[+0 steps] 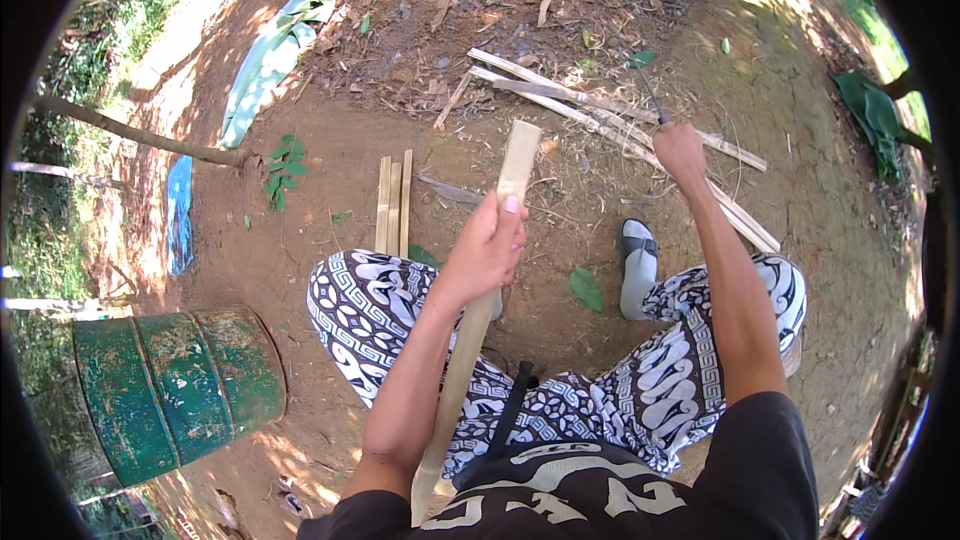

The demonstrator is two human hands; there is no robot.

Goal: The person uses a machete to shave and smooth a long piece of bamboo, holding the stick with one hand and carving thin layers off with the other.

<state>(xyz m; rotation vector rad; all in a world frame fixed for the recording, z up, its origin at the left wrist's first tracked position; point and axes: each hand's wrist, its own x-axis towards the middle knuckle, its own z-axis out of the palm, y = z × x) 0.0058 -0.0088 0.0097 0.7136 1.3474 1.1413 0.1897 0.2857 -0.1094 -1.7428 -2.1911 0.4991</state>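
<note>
Wooden strip gripped in the left hand, knife held off to the right

In the head view, the long pale strip is held in front of the body, its far end pointing away and its near end running past the left side of the shirt. The left hand's fingers are closed around it, the thumb laid along its face. The right hand is stretched forward, its fingers wrapped around the knife's handle, with the blade well apart from the held strip. Which way the edge faces cannot be told. Other strips are seen crossed on the ground ahead.

Trimming seems to be the step in hand. For this, the blade is best set at a shallow angle beyond the left thumb and pushed away from the body, with the strip firmly steadied.
</note>
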